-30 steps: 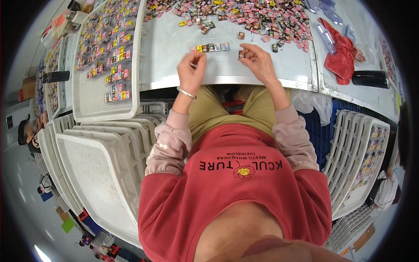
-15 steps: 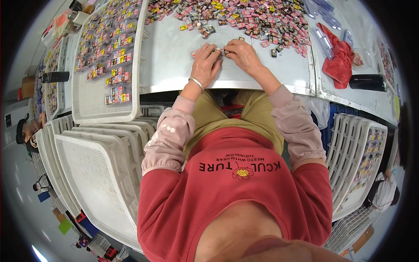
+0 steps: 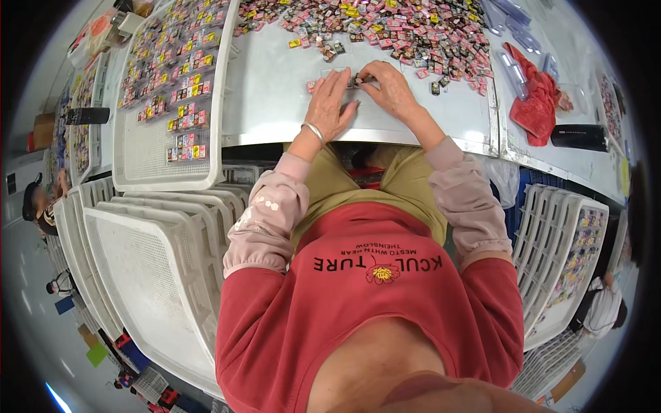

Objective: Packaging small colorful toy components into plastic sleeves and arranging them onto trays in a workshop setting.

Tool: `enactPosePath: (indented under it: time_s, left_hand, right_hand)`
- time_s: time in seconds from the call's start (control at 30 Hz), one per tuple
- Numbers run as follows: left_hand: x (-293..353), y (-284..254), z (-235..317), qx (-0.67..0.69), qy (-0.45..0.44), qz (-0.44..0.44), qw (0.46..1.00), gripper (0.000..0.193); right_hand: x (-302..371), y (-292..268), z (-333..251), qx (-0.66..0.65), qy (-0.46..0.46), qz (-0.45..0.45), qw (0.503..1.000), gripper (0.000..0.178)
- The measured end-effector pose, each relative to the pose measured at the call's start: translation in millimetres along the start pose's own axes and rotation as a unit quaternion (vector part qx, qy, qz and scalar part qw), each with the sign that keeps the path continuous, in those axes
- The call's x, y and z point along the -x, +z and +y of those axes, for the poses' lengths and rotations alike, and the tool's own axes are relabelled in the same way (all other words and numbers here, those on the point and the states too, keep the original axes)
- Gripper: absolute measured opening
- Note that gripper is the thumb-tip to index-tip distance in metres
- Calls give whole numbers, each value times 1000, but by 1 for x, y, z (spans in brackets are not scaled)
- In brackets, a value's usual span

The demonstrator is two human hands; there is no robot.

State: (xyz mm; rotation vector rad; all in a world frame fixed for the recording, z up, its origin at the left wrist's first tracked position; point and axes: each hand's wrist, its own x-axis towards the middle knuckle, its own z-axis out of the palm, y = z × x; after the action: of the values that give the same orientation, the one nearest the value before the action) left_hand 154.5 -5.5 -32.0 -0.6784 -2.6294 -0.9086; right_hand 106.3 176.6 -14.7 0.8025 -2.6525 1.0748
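Observation:
My left hand lies on the table with its fingers stretched forward and its thumb apart. Under those fingers is a clear plastic case, mostly covered; a pink small block shows at its left end. My right hand is at the case's right end, thumb and forefinger pinched on a small dark block. Whether that block sits inside the case or just at its edge I cannot tell. Beyond both hands spreads a heap of small blocks in pink, black, white and yellow.
A white plastic tray with rows of filled clear cases stands at the left. Stacked white trays lean below it. On the right lie a red cloth, a black cylinder and clear cases. Other people sit further off.
My left fingers have straightened and the thumb has moved away from them. My right hand has stayed at the case's right end, its fingertips slightly shifted to the right.

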Motion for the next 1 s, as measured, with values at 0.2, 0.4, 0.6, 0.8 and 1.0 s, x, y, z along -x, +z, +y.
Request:
enactPosePath:
  time_s: [0.2, 0.4, 0.6, 0.8, 1.0]
  left_hand:
    - [0, 0, 2, -3, -8, 9, 1000, 61]
    - [0, 5, 0, -87, 21, 3, 996, 44]
    - [2, 5, -1, -41, 5, 39, 998, 38]
    - [5, 3, -6, 5, -1, 45, 999, 36]
    - [15, -50, -31, 117, -171, 257, 944, 34]
  right_hand:
    - [-14, -18, 13, -27, 19, 4, 999, 17]
    - [-24, -19, 11, 28, -103, -114, 988, 15]
    - [-13, -4, 10, 81, -121, -92, 985, 16]
    - [28, 12, -12, 212, -134, 59, 966, 35]
    - [17, -14, 4, 2, -19, 60, 998, 43]
